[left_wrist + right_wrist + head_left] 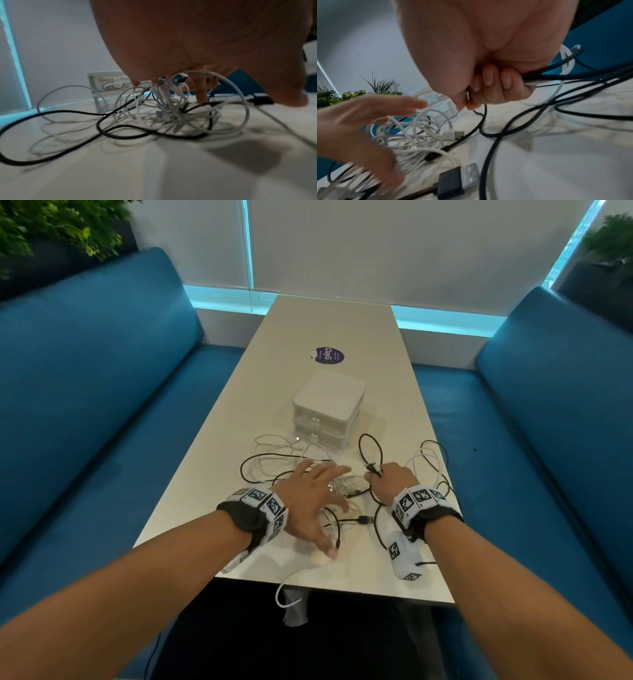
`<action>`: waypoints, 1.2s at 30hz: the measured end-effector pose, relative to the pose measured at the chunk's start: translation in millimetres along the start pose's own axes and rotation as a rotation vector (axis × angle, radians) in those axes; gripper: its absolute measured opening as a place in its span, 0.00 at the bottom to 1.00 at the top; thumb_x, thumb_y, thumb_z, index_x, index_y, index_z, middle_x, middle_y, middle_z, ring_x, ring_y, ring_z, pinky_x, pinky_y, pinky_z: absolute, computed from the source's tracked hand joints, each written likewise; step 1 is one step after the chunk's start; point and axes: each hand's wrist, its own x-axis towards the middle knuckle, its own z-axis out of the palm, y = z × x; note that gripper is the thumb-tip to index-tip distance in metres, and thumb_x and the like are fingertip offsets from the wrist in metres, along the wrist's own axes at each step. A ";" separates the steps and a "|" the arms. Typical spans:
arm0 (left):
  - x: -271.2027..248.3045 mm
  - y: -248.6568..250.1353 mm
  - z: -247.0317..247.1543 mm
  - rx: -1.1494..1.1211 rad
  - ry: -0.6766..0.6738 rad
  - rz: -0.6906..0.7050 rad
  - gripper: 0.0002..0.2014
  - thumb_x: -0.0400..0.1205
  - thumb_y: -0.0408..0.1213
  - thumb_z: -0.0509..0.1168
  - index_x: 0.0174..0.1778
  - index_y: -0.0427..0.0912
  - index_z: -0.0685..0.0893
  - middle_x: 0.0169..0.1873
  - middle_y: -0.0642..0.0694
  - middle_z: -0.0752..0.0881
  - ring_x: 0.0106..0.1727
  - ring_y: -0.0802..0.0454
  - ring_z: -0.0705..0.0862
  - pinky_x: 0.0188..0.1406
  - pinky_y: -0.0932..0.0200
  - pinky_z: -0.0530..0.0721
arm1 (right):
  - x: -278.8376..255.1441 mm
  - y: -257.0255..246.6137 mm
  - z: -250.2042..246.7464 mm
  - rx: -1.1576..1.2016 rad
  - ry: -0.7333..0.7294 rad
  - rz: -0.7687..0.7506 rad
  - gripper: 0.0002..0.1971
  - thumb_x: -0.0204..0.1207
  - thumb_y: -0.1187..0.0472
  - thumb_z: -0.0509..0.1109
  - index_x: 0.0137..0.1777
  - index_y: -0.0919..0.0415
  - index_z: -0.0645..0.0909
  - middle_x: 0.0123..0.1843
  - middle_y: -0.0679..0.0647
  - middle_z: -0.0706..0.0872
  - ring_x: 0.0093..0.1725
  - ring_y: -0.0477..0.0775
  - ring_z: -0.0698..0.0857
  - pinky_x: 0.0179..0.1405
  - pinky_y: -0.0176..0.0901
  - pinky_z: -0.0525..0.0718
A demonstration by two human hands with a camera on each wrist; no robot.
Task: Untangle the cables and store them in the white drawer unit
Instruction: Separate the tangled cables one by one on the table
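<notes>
The cables lie in a loose knot on the near half of the surface, just in front of the white drawer unit, whose drawers look closed. The white cables form the dense middle of the knot, while a black cable loops out toward the right edge and across the near side.

The left hand is spread flat with straight fingers over the knot; from the left wrist view its fingertips seem to reach down among the white strands, though whether they press anything is unclear. The right hand has its fingers curled round the black cable close to a connector, with a white strand running through the same fist.

These leads should handle as light, limp and springy: they would likely slide easily on the smooth surface and drag neighbours along if pulled by a loop. The stiff plug ends, such as the black USB plug near the front edge, look like the surest places to take hold, so 1 cable can be fed back through the crossings rather than tugged tight.
</notes>
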 end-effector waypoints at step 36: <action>7.7 -29.3 -32.2 0.148 0.291 -0.560 0.18 0.70 0.45 0.57 0.51 0.42 0.83 0.55 0.43 0.73 0.59 0.41 0.71 0.64 0.43 0.68 | -5.9 -14.3 0.4 -0.025 -0.031 0.023 0.23 0.85 0.44 0.61 0.60 0.66 0.81 0.58 0.64 0.86 0.55 0.64 0.84 0.45 0.45 0.76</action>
